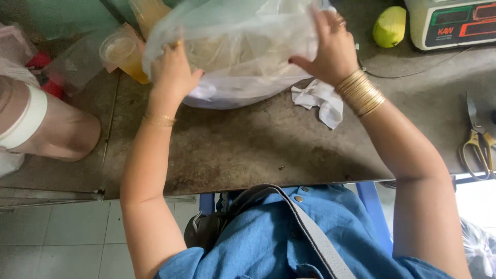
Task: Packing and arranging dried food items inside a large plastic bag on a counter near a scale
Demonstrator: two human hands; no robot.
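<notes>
A large translucent plastic bag (243,46) with pale yellowish contents lies on the grey counter (248,150). My left hand (173,72) grips the bag's left side, a ring on one finger and a thin gold bracelet on the wrist. My right hand (330,49) presses on and holds the bag's right side; several gold bangles sit on that wrist. Just under the right wrist a crumpled white tissue (320,101) rests on the counter.
A plastic cup with orange liquid (124,54) stands left of the bag. A yellow-green fruit (390,26) and a digital scale (454,20) are at the back right. Yellow-handled scissors (478,142) lie at the right edge. A pale pink jug (46,126) lies at far left.
</notes>
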